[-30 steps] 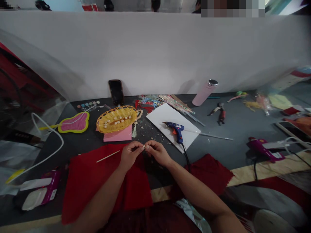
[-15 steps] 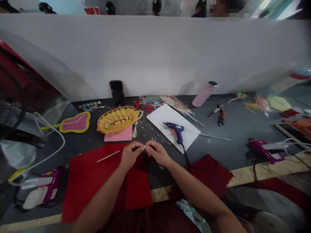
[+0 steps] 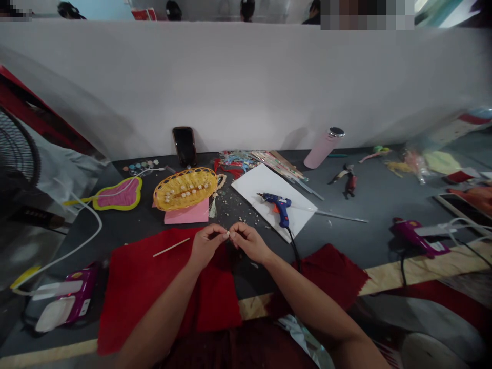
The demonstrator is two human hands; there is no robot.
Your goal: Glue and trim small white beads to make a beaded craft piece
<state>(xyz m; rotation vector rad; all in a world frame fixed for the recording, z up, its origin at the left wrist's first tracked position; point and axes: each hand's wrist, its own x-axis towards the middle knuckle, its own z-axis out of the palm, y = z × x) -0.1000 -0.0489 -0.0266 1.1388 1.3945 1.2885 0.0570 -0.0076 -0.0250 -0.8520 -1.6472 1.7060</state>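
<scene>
My left hand (image 3: 208, 244) and my right hand (image 3: 248, 242) meet fingertip to fingertip over the table's near part. Pinched between them is a tiny whitish piece (image 3: 228, 233), too small to name. Both hands are closed on it. Under my left hand lies a red cloth (image 3: 142, 287) with a thin pale stick (image 3: 171, 247) on it. Just beyond, a yellow woven basket (image 3: 184, 177) holds several small whitish pieces and rests on a pink pad (image 3: 186, 216). More small whitish bits (image 3: 246, 218) are scattered on the dark table beyond my fingers.
Right of centre, a blue glue gun (image 3: 282, 205) lies on white paper (image 3: 249, 179). Behind stand a phone (image 3: 185, 146) and a pink bottle (image 3: 323, 148). Pliers (image 3: 349, 182) lie further right. Purple power strips (image 3: 421, 238) with cables sit at both sides, and a fan (image 3: 17, 148) at left.
My hands keep the same pinch on the tiny piece, almost unmoved. The view has shifted slightly, and the fan at the left has turned.
</scene>
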